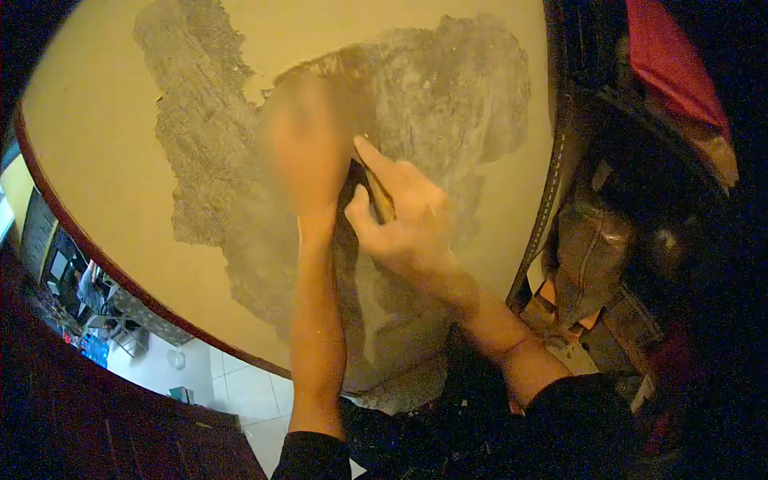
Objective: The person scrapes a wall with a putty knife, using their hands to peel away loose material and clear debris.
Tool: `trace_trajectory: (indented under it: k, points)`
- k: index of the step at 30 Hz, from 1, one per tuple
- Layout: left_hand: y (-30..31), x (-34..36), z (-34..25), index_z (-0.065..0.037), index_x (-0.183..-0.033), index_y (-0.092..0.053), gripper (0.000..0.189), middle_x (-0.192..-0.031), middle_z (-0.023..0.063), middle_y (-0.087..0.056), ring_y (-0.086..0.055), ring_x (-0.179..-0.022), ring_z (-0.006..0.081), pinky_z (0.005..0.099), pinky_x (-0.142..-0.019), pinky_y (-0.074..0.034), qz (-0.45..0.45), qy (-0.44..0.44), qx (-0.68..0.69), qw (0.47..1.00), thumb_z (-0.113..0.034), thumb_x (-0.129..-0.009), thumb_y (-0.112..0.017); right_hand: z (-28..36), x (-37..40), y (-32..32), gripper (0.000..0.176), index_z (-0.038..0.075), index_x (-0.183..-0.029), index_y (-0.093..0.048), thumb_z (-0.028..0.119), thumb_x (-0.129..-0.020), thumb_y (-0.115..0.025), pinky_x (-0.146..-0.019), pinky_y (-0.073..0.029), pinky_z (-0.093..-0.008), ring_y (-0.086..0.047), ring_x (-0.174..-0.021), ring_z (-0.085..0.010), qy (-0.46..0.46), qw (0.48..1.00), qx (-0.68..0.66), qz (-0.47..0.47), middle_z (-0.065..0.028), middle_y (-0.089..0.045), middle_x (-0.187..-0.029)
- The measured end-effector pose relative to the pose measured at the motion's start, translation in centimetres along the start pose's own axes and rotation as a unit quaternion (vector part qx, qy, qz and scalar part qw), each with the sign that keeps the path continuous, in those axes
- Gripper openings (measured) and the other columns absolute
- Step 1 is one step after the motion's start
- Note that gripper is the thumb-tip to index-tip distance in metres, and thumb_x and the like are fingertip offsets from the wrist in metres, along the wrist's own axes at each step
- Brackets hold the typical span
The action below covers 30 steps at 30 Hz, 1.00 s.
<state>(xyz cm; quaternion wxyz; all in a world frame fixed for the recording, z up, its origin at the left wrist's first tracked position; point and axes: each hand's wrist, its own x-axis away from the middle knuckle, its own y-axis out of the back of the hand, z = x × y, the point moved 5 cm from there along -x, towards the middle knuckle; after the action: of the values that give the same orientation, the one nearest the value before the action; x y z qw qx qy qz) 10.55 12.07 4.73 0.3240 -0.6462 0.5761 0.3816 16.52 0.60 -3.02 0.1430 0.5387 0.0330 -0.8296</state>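
Note:
A pale yellow surface (96, 160) fills much of the view, with rough grey-brown patches (200, 128) on it. Over the middle of these patches is my left hand (308, 144), blurred by motion, so its fingers cannot be made out. Just right of it, my right hand (404, 212) is closed on a thin tool with a yellowish-brown edge (381, 200), held between thumb and fingers. The tool's tip is hard to make out near the left wrist. A darker brown area (352, 76) shows above the hands.
A dark rim with stitching (552, 188) borders the surface on the right. Beyond it lie a red cloth (680, 72) and a brown bag-like item (588, 248). Past the lower left edge, white floor tiles (244, 392) and several small objects are visible.

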Motion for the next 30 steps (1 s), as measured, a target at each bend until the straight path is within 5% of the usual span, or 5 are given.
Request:
trace_trajectory:
  k: [8,11,14,21,30]
  points:
    - [0.2,2.0,1.8,0.004,-0.063,-0.053,0.054,-0.055,0.0201,-0.052,-0.049,-0.049,0.0301,0.0453,-0.052,-0.038,0.065,0.050,-0.038,0.996,-0.039,-0.093,-0.064,0.0,2.3,0.5,0.050,0.001,-0.125,-0.063,0.007,-0.075,-0.068,-0.069,-0.053,-0.0398,-0.064,-0.074,-0.0351,-0.034,0.998,-0.033,0.043,-0.0197,-0.065,-0.085]
    - [0.5,0.0,0.2,0.004,-0.063,-0.053,0.054,-0.055,0.0205,-0.053,-0.049,-0.050,0.0334,0.0465,-0.053,-0.038,-0.018,-0.046,-0.072,0.996,-0.039,-0.093,-0.064,0.0,0.3,-0.1,0.050,0.000,-0.125,-0.062,0.006,-0.075,-0.068,-0.070,-0.054,-0.0407,-0.065,-0.075,-0.0364,0.003,1.000,-0.008,-0.003,-0.0207,-0.066,-0.088]
    - [0.8,-0.1,-0.3,0.003,-0.063,-0.053,0.052,-0.055,0.0195,-0.052,-0.048,-0.049,0.0319,0.0454,-0.053,-0.038,0.020,-0.007,-0.031,0.999,-0.037,-0.093,-0.064,0.6,0.4,0.3,0.054,0.008,-0.132,-0.059,0.022,-0.080,-0.066,-0.057,-0.053,-0.0454,-0.062,-0.063,-0.0342,0.042,0.999,-0.013,-0.014,-0.0165,-0.060,-0.079]
    - [2.1,4.2,3.0,0.001,-0.064,-0.052,0.049,-0.053,0.0046,-0.043,-0.034,-0.055,0.0100,0.0326,-0.049,-0.029,0.115,0.077,-0.007,0.990,-0.033,-0.098,-0.061,0.1,5.0,1.2,0.054,0.005,-0.129,-0.061,0.005,-0.076,-0.066,-0.066,-0.054,-0.0390,-0.065,-0.073,-0.0348,-0.028,0.997,-0.044,0.058,-0.0201,-0.065,-0.090]
    - [3.5,3.5,3.3,0.004,-0.074,-0.055,0.043,-0.057,0.0041,-0.047,-0.037,-0.058,0.0099,0.0334,-0.052,-0.032,0.137,0.038,0.106,0.984,-0.030,-0.101,-0.055,0.7,5.3,0.2,0.051,0.005,-0.131,-0.061,0.001,-0.080,-0.059,-0.060,-0.049,-0.0402,-0.057,-0.063,-0.0332,-0.023,0.998,-0.020,0.061,-0.0167,-0.057,-0.078]
